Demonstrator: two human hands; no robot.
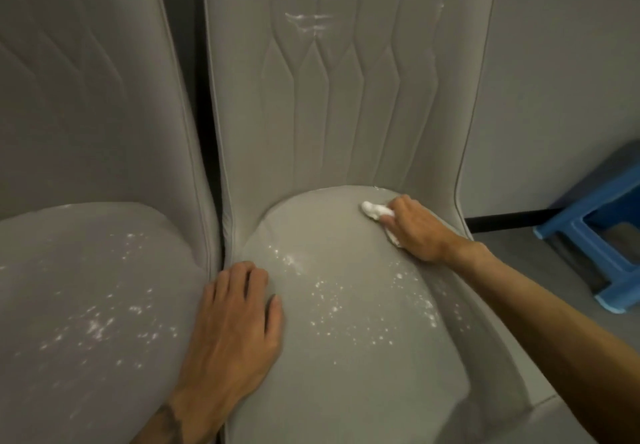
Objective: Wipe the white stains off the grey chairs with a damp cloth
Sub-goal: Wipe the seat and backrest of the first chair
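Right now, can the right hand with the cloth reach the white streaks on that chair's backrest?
Probably yes: the right hand grips the cloth on the seat, with nothing between it and the streaks above.

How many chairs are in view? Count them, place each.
2. The left chair fills the left side; the right chair stands beside it, the left hand on its seat, the right hand holding the cloth there. Others may be out of frame.
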